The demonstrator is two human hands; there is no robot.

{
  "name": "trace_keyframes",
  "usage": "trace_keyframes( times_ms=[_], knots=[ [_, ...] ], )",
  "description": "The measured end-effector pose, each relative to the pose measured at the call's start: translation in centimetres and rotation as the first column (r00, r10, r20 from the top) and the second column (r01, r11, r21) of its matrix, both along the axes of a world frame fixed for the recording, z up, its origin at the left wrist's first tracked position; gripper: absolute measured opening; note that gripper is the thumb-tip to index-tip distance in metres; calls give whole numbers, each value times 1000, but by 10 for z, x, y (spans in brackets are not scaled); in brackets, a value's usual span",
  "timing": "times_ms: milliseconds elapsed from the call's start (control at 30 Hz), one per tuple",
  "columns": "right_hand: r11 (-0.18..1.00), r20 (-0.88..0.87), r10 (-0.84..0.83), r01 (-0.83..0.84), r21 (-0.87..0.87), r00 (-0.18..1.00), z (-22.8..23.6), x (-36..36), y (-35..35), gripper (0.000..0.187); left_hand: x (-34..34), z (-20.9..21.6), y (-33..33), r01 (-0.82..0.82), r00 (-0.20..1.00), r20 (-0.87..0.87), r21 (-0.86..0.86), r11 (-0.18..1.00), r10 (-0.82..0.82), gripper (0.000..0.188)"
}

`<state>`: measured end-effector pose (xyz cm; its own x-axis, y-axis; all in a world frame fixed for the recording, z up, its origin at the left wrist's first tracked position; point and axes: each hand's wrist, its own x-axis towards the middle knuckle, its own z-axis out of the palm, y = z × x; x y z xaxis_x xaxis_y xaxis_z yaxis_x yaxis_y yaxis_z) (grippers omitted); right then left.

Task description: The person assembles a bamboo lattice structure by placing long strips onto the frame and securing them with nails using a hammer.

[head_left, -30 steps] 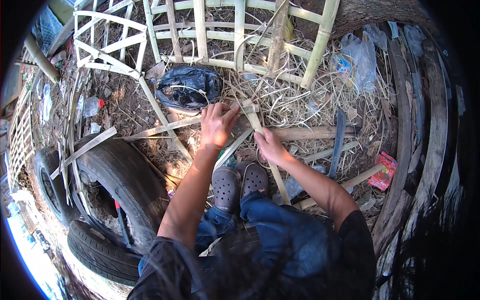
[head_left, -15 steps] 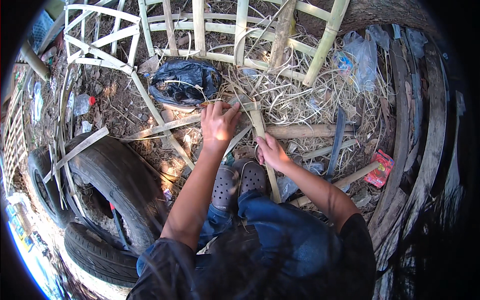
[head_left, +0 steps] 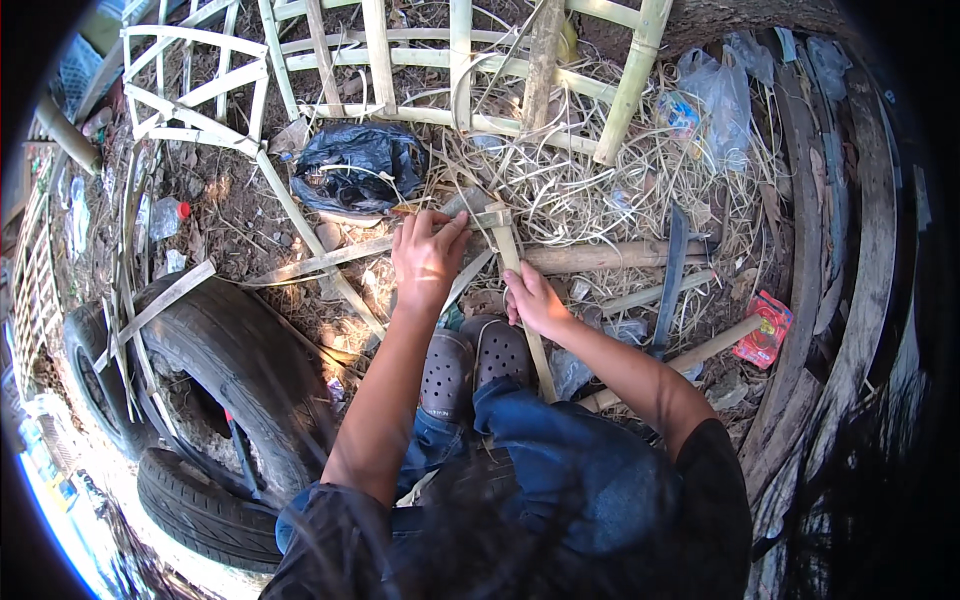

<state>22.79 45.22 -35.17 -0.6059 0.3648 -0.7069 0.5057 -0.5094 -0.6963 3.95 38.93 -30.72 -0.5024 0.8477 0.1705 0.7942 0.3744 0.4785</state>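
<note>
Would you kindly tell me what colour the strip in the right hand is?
The strip is pale yellowish tan, showing best in the head view.

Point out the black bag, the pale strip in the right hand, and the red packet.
Black bag [head_left: 362, 154]: head view, crumpled middle.
Pale strip [head_left: 508, 246]: head view, upper length.
Red packet [head_left: 768, 334]: head view, printed front.

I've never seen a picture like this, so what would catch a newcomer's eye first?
Probably the middle, where the left hand rests on one pale strip and the right hand grips a second strip. Beyond them, along the top, runs a pale lattice. Dark tyres lie at lower left, and a long dark blade lies right of the hands.
</note>
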Motion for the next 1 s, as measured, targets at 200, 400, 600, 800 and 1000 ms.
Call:
trace_keyframes(
  times_ms=[200,400,600,800,1000],
  knots=[
    [1000,11,-28,28,-7,1000,1,0,-2,25,-4,5,4,13,1000,-6,-12,1000,-13,26],
    [994,-21,-70,68,-86,997,-4,4,0,24,-20,2,-2,138,990,-20,-26,990,-139,23],
    [1000,-11,5,-5,0,1000,0,4,5,22,-27,19,-5,269,961,137,-244,932,-242,69],
    [997,-5,63,-63,34,998,3,4,3,23,-9,27,1,167,971,-9,-695,700,-241,123],
    [979,57,88,-97,179,994,-1,12,3,26,-7,26,5,160,987,89,-667,728,-135,122]
  ],
)
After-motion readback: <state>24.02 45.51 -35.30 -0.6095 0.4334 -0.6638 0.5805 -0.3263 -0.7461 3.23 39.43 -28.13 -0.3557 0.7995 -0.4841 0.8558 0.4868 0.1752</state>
